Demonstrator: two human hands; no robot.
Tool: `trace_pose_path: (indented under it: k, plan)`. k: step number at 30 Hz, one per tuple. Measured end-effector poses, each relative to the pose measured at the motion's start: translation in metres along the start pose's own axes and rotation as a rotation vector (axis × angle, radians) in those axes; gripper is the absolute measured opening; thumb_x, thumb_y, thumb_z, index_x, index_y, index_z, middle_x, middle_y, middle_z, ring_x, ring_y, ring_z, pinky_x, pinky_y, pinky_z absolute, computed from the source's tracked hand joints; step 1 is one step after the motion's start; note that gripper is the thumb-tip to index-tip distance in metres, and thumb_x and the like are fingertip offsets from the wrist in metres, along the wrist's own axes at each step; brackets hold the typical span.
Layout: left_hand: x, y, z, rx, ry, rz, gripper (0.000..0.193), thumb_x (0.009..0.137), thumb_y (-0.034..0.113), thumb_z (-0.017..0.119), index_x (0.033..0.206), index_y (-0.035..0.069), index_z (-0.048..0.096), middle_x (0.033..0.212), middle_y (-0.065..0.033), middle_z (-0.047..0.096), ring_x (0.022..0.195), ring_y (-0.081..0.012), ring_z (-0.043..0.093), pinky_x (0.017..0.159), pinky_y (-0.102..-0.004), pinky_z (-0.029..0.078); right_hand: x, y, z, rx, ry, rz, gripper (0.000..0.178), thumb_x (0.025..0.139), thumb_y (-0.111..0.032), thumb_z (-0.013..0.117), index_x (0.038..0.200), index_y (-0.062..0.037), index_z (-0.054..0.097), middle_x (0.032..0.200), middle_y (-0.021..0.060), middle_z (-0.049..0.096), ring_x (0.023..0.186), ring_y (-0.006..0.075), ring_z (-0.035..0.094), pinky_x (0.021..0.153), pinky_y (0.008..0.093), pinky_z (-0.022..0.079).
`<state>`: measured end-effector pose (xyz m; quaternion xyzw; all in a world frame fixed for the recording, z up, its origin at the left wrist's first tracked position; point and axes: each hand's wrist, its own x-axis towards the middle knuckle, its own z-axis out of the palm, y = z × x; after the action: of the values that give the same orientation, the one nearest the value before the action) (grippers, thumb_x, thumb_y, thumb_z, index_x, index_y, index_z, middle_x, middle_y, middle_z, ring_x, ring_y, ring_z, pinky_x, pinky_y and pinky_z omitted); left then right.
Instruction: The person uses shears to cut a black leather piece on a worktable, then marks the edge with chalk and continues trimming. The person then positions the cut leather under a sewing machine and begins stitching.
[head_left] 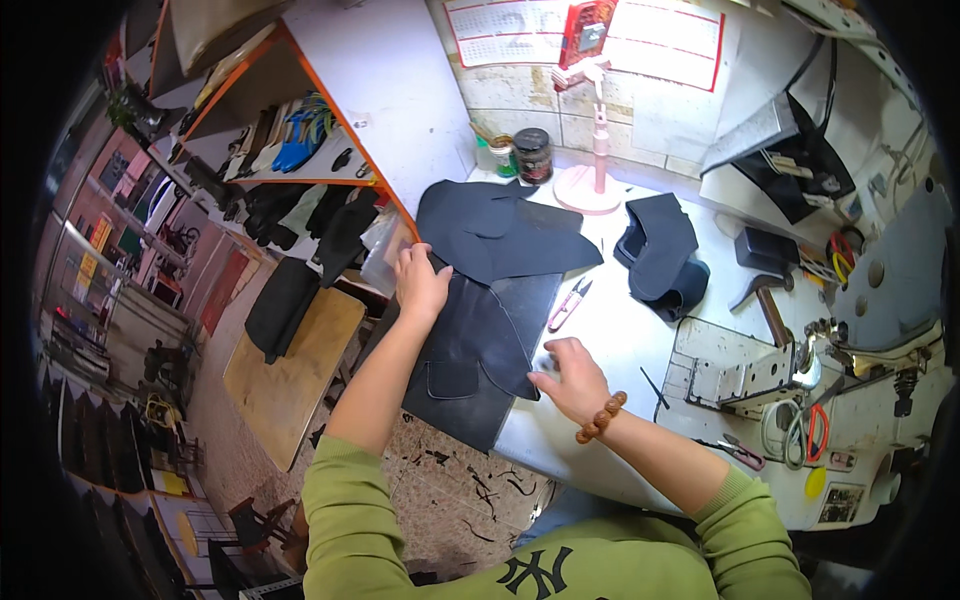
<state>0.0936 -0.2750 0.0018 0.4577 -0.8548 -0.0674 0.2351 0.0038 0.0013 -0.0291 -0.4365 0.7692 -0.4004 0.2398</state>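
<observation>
A stitched black leather piece point(470, 325) with a small squarish patch lies flat on a dark mat point(470, 415) over the table's left edge. My left hand point(422, 285) rests at its upper left edge, fingers outstretched and thumb apart. At its lower right tip is my right hand point(575, 382), thumb and forefinger spread, the thumb against or just beside the tip. Larger dark grey cut pieces point(480, 225) lie beyond, partly over the mat. Pink-handled thread snips point(570, 305) lie to the right of the leather piece.
Stacked dark cut pieces point(660, 250) lie farther right. A pink lamp stand point(600, 150) and dark jar point(533, 155) stand at the back. A hammer point(770, 310) lies near the sewing machine point(880, 350). An orange-edged shelf point(300, 180) borders the left; scraps litter the floor point(460, 480).
</observation>
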Motion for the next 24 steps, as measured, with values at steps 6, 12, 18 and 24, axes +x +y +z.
trace_pose_path:
  k: [6,12,18,24]
  plan:
    - [-0.04,0.055,-0.006,-0.103,-0.123,0.651,0.033,0.077,0.016,0.075,0.106,0.007,0.062,0.108,-0.0082,0.06,0.104,-0.0314,0.056,0.088,-0.0401,0.047,-0.024,0.032,-0.026,-0.502,0.154,0.007,0.062,0.085,-0.027,0.068,0.136,-0.0007,0.045,0.148,0.023,0.034,0.14,0.0358,0.03,0.118,0.0501,0.019]
    - [-0.029,0.111,0.022,0.026,-0.295,0.576,0.038,0.08,0.023,0.074,0.111,0.005,0.06,0.11,-0.0123,0.059,0.108,-0.0326,0.057,0.09,-0.0435,0.05,-0.117,0.003,0.01,-0.239,-0.362,-0.387,0.067,0.078,-0.036,0.075,0.13,-0.0006,0.052,0.137,0.0201,0.049,0.128,0.0382,0.045,0.109,0.0503,0.035]
    - [-0.011,0.124,0.041,0.178,-0.328,0.577,0.029,0.086,0.02,0.066,0.109,0.004,0.06,0.106,-0.0141,0.061,0.101,-0.0336,0.06,0.083,-0.0449,0.053,-0.039,-0.003,0.033,0.419,0.191,0.115,0.053,0.087,-0.033,0.071,0.122,0.002,0.053,0.1,0.0152,0.061,0.084,0.0243,0.062,0.081,0.0364,0.052]
    - [-0.005,0.102,0.048,0.109,-0.224,0.701,0.022,0.084,0.008,0.062,0.105,0.004,0.062,0.1,-0.0127,0.061,0.097,-0.0325,0.062,0.081,-0.0445,0.053,0.021,-0.022,0.021,0.425,-0.165,0.482,0.031,0.083,-0.024,0.074,0.093,-0.0011,0.056,0.081,0.0094,0.06,0.07,0.0217,0.056,0.067,0.0358,0.05]
